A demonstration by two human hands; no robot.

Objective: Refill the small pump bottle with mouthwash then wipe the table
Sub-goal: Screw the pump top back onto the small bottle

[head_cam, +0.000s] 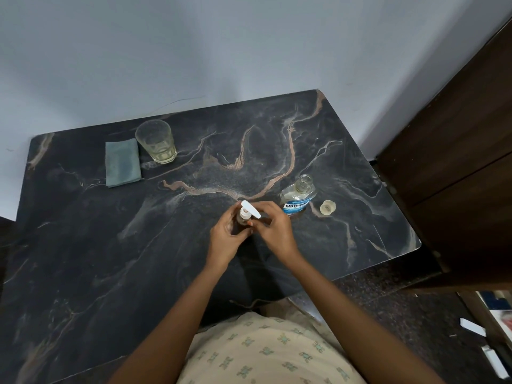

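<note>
Now the small pump bottle, brownish with a white pump head, stands on the table beside the uncapped mouthwash bottle, gripped by the left hand while the right hand pinches its collar.

The small pump bottle stands upright near the uncapped mouthwash bottle.

The mouthwash bottle label reads "LISTERINE".
</note>
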